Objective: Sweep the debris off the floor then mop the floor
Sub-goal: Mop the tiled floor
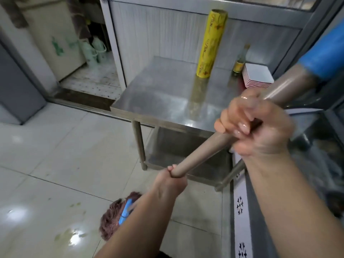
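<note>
Mop handle, a tan pole, runs from the upper right of the view down toward the lower left, and both hands are clamped on it. The right hand grips the pole higher up, its fingers curled round the shaft; it is blurred. The left hand wraps the pole lower down, and below that hand the shaft is hidden behind the left forearm. The top of the pole carries a blue sleeve that is cut off by the right edge of the view.

The mop head, reddish-brown strands with a blue clamp, lies on the tiled floor at the lower left; the forearm covers its right part, so where the pole joins it cannot be seen. The floor near the head shows wet shine and faint yellowish marks.

Behind the hands stands a steel table with a lower shelf. Toward its far edge a yellow roll stands upright; at its far right corner are a small bottle, blurred, and a stack of white square dishes with red rims, partly hidden by the pole. What lies to the right of the table is dark and hard to make out.
</note>
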### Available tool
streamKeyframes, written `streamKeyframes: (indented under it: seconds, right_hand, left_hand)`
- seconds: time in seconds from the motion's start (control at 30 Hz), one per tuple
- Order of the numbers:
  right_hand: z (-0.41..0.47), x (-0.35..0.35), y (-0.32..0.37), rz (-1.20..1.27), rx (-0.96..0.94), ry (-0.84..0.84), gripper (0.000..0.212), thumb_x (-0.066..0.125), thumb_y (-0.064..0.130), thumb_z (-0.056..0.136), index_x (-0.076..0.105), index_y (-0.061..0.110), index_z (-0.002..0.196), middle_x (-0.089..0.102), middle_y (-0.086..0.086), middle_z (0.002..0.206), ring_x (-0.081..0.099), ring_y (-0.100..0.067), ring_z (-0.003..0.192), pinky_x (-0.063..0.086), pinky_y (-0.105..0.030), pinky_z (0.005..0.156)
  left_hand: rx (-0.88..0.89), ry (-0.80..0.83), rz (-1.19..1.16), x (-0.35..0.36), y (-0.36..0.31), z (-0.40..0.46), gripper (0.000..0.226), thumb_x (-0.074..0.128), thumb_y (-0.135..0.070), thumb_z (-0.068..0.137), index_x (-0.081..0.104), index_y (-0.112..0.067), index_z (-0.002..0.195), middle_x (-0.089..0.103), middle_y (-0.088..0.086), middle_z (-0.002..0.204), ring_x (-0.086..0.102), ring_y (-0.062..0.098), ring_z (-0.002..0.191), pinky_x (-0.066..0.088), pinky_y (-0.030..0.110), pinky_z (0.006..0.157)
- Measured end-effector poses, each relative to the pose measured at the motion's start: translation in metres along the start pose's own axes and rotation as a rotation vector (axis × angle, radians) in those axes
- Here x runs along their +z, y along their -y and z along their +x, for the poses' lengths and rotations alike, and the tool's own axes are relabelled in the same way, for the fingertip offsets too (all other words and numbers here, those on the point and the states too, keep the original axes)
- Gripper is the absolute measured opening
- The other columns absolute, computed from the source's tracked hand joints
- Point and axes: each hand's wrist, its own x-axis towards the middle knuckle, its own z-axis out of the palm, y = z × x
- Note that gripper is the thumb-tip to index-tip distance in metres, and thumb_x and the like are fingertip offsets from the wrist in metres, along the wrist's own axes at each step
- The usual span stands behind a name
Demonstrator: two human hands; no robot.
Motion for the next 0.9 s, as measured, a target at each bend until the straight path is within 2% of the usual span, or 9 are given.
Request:
streamKeyframes:
  seconds: [0.2, 0.33, 0.5, 0.53, 0.57, 0.63, 0.73, 0.83, 0.9]
  right_hand:
    - [0.038, -0.015, 0.037, 0.06, -0.009, 0.431, 0.044, 0.073, 0.013, 0.053, 0.03, 0.019, 0.047, 0.026, 0.001, 0.034, 0.023, -0.012, 0.031, 0.038, -0.013, 0.047]
    - [0.026, -0.065, 0.049, 0.033, -0.001, 0.467, 0.04, 0.07, 0.014, 0.06, 0.032, 0.019, 0.049, 0.028, 0.001, 0.039, 0.026, -0.013, 0.035, 0.039, -0.016, 0.051]
    - [0.005, -0.14, 0.028, -0.151, 0.083, 0.345, 0.028, 0.05, 0.0, 0.059, 0.059, 0.022, 0.045, 0.052, 0.005, 0.044, 0.053, -0.012, 0.046, 0.051, -0.024, 0.071]
    - [0.001, -0.155, 0.02, -0.201, 0.123, 0.294, 0.03, 0.051, -0.001, 0.062, 0.064, 0.022, 0.048, 0.058, 0.004, 0.049, 0.06, -0.014, 0.053, 0.053, -0.026, 0.074]
    - [-0.005, -0.168, 0.012, -0.24, 0.183, 0.251, 0.028, 0.052, 0.002, 0.066, 0.067, 0.021, 0.052, 0.063, 0.003, 0.055, 0.065, -0.014, 0.062, 0.054, -0.027, 0.077]
    - [-0.023, -0.194, -0.008, -0.333, 0.347, 0.159, 0.009, 0.064, 0.025, 0.066, 0.069, 0.017, 0.067, 0.07, 0.003, 0.073, 0.068, -0.012, 0.081, 0.054, -0.029, 0.081]
    - [-0.062, -0.214, -0.033, -0.513, 0.68, -0.085, 0.075, 0.073, 0.071, 0.042, 0.061, 0.02, 0.097, 0.067, 0.005, 0.103, 0.062, -0.009, 0.102, 0.051, -0.021, 0.081]
    - [-0.087, -0.212, -0.031, -0.606, 0.978, -0.276, 0.05, 0.046, 0.069, 0.075, 0.056, 0.032, 0.107, 0.055, -0.022, 0.13, 0.059, -0.033, 0.11, 0.051, -0.04, 0.09]
    - [-0.093, -0.224, -0.022, -0.642, 1.206, -0.288, 0.078, 0.027, 0.066, 0.088, 0.054, 0.008, 0.132, 0.039, -0.036, 0.135, 0.045, -0.05, 0.12, 0.035, -0.056, 0.103]
  left_hand:
    - [0.171, 0.18, 0.021, 0.047, 0.011, -0.026, 0.035, 0.035, 0.001, 0.091, 0.04, -0.008, 0.058, 0.038, 0.001, 0.03, 0.036, 0.01, 0.016, 0.038, 0.013, 0.029]
    - [0.292, 0.204, 0.044, 0.047, 0.037, -0.007, 0.033, 0.036, -0.004, 0.096, 0.04, -0.008, 0.063, 0.035, 0.0, 0.026, 0.039, 0.01, 0.02, 0.041, 0.016, 0.028]
    - [0.446, 0.221, 0.082, 0.032, 0.055, 0.047, 0.023, 0.04, -0.009, 0.1, 0.056, 0.003, 0.091, 0.057, 0.007, 0.079, 0.05, 0.01, 0.063, 0.038, 0.021, 0.05]
    - [0.447, 0.197, 0.123, 0.026, 0.059, 0.059, 0.022, 0.042, -0.008, 0.099, 0.056, 0.007, 0.106, 0.06, 0.011, 0.096, 0.057, 0.013, 0.077, 0.02, 0.011, 0.085]
    - [0.403, 0.175, 0.117, 0.018, 0.06, 0.072, 0.024, 0.047, -0.009, 0.096, 0.055, 0.005, 0.113, 0.06, 0.012, 0.113, 0.06, 0.015, 0.096, 0.047, 0.018, 0.08]
    - [0.35, 0.071, 0.117, 0.004, 0.061, 0.1, 0.025, 0.051, -0.017, 0.095, 0.055, -0.002, 0.115, 0.057, 0.006, 0.126, 0.055, 0.017, 0.117, 0.045, 0.031, 0.08]
    - [0.296, -0.03, 0.221, -0.021, 0.06, 0.138, 0.021, 0.044, -0.025, 0.099, 0.051, -0.007, 0.104, 0.058, 0.012, 0.093, 0.06, 0.022, 0.082, 0.053, 0.023, 0.048]
    - [0.207, -0.101, 0.324, -0.035, 0.072, 0.166, 0.034, 0.042, -0.029, 0.1, 0.048, -0.003, 0.079, 0.049, 0.01, 0.063, 0.048, 0.017, 0.047, 0.046, 0.021, 0.033]
    - [0.164, -0.113, 0.383, -0.034, 0.091, 0.178, 0.039, 0.041, -0.028, 0.1, 0.043, -0.004, 0.069, 0.047, 0.009, 0.06, 0.048, 0.018, 0.042, 0.046, 0.02, 0.036]
